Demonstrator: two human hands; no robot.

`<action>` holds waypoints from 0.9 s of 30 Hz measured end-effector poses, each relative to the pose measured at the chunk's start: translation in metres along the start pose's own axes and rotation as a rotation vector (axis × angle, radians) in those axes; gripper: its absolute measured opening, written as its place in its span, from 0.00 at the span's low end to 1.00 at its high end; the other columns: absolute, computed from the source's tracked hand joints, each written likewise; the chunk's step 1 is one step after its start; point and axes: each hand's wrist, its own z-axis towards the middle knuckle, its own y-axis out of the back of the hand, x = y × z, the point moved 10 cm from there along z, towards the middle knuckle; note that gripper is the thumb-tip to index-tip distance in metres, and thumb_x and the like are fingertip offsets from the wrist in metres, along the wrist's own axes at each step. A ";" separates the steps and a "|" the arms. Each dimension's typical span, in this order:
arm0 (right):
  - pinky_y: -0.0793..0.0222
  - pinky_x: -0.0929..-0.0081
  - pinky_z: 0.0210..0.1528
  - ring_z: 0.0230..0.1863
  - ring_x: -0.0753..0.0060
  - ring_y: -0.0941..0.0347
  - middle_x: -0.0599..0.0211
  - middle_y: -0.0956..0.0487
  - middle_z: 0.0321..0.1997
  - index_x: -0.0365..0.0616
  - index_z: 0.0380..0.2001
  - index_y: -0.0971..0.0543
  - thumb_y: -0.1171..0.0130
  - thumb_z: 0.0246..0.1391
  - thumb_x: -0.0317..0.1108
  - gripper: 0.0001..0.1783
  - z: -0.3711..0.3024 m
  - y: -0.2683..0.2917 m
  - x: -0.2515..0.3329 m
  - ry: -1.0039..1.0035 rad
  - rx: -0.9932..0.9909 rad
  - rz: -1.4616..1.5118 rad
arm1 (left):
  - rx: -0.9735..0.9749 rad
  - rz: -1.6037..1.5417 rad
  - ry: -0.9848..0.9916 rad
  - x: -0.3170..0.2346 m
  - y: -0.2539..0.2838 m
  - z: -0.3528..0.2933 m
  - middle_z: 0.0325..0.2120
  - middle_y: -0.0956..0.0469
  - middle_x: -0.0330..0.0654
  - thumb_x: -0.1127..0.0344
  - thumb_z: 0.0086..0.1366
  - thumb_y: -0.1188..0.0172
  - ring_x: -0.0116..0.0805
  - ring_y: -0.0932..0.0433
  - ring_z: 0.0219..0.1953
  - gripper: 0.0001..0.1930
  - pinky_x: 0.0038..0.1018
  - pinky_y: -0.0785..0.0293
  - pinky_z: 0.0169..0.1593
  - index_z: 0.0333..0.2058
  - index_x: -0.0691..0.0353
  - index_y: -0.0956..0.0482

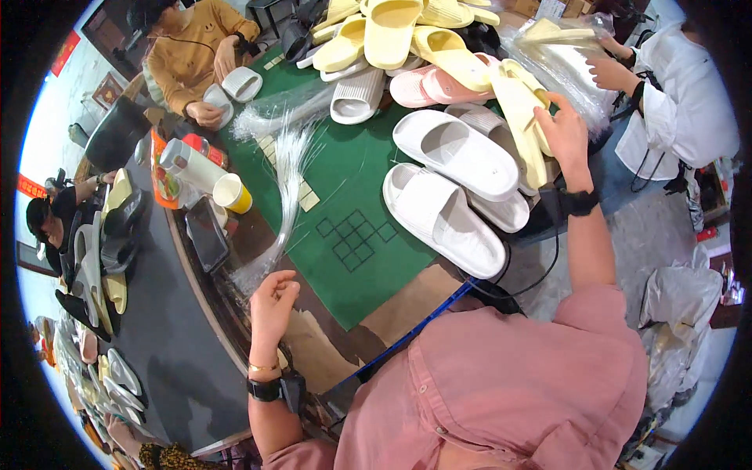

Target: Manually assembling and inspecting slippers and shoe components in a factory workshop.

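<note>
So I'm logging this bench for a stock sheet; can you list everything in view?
Yellow slippers: many, yellow, far end of mat
Pink slippers: two, pink, below yellow ones
White slippers: at least three, white, mat's right side
Green mat: one, green, centre
Plastic strands: uncountable, clear, mat's left side
Cup: one, white and yellow, left of mat
Bottle: one, white, beside cup
Dark table: one, grey, left
Other footwear: several, mixed, on dark table
Plastic bags: uncountable, clear, upper right
Co-workers: at least three, mixed clothing, around edges
Shirt: one, pink, lower centre
Left grip: one, bare, beside mat
Right grip: one, bare, touching yellow slipper
</note>
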 end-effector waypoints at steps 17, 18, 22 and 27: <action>0.27 0.56 0.30 0.28 0.51 0.21 0.55 0.21 0.23 0.44 0.25 0.23 0.43 0.41 0.29 0.05 -0.135 -0.115 0.155 0.808 0.368 -0.056 | 0.062 0.127 -0.071 -0.018 -0.008 -0.010 0.28 0.20 0.38 0.71 0.60 0.40 0.20 0.26 0.28 0.14 0.21 0.28 0.35 0.44 0.71 0.22; 0.28 0.57 0.30 0.28 0.52 0.22 0.56 0.22 0.23 0.44 0.26 0.23 0.43 0.42 0.30 0.05 -0.133 -0.100 0.161 0.816 0.333 0.018 | 0.069 0.131 -0.069 -0.018 -0.008 -0.010 0.28 0.20 0.38 0.71 0.60 0.40 0.20 0.27 0.28 0.14 0.21 0.28 0.35 0.44 0.71 0.22; 0.27 0.58 0.36 0.33 0.48 0.23 0.54 0.20 0.30 0.46 0.31 0.19 0.43 0.45 0.29 0.08 -0.085 -0.029 0.164 0.782 0.122 0.300 | 0.086 0.099 -0.059 -0.021 -0.009 -0.013 0.26 0.21 0.38 0.72 0.60 0.40 0.20 0.27 0.27 0.14 0.21 0.28 0.34 0.43 0.71 0.22; 0.27 0.58 0.42 0.40 0.47 0.23 0.50 0.20 0.37 0.47 0.39 0.18 0.41 0.45 0.27 0.15 0.028 0.019 0.136 0.583 -0.121 0.072 | 0.086 0.131 -0.074 -0.018 -0.007 -0.013 0.25 0.22 0.37 0.72 0.60 0.40 0.20 0.28 0.27 0.13 0.20 0.29 0.33 0.43 0.71 0.22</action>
